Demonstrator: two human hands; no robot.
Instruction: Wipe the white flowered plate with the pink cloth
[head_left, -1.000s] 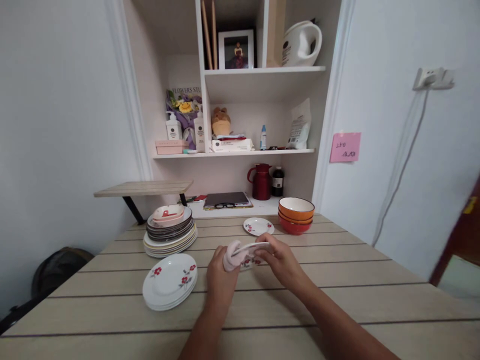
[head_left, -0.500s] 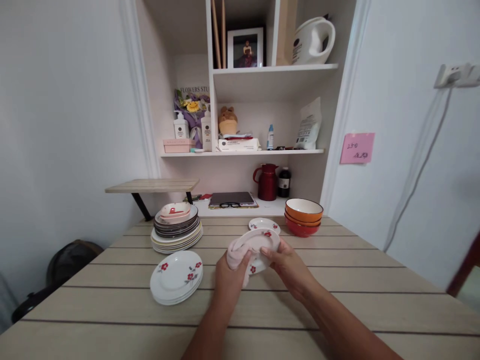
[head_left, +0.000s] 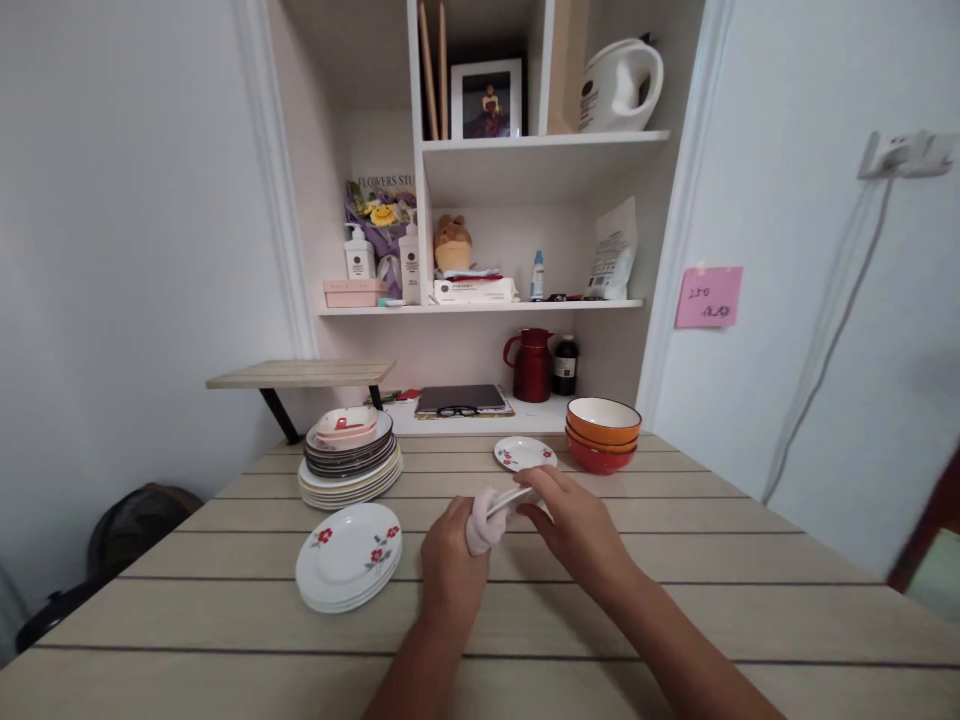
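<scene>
Between my hands, above the middle of the table, a small white plate (head_left: 510, 500) is tilted nearly edge-on to me. My left hand (head_left: 454, 550) grips a pale pink cloth (head_left: 482, 522), which is folded around the plate's left edge. On the opposite side, my right hand (head_left: 574, 520) pinches the rim between thumb and fingers. Just beyond lies another small plate with red flowers (head_left: 525, 453), flat on the table. To the left of my left hand sits a short stack of larger flowered plates (head_left: 349, 555).
Behind that stack stands a taller pile of plates (head_left: 351, 470) topped by small pink-edged dishes. Nested orange and red bowls (head_left: 603, 435) are at the back right. A laptop with glasses (head_left: 460, 400) and a red jug (head_left: 532, 365) rest beyond the table. A small raised shelf (head_left: 300, 373) juts out at left.
The held plate has turned from showing its flowered face to nearly edge-on. My right fingers now lie over its top edge, and the cloth has bunched around its left side.
</scene>
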